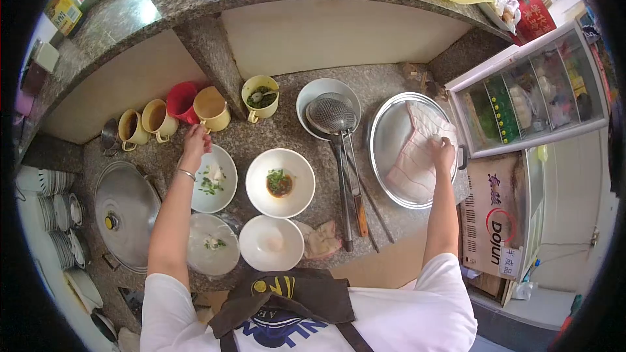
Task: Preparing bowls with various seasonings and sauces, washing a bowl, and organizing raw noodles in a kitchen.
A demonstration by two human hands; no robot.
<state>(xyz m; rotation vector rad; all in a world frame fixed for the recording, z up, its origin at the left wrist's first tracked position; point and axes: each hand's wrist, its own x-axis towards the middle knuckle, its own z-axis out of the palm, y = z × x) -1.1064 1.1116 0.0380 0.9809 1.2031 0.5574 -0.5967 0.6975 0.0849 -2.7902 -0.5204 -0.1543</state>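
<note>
My left hand (197, 144) reaches over a white bowl (226, 186) holding chopped scallions and a pale seasoning. Its fingertips are at the handle side of a yellow plastic mug (213, 112), beside a red mug (181, 101); whether they grip a handle is hidden. My right hand (443, 152) pinches a white cloth (415, 156) with pink lines, spread over a round steel lid (384, 176). Between my arms sits a white bowl (303, 183) with dark sauce and scallions. Nearer me are another bowl (210, 254) with scallions and a white bowl (271, 244) with little visible inside.
Two yellow mugs (159, 117) (132, 127) stand left of the red one. A yellow mug (261, 102) holds chopped greens and a spoon. Mesh strainers (332, 113) rest on a bowl, handles toward me. A large lidded pot (127, 215) is left; a glass-door fridge (528, 93) is right.
</note>
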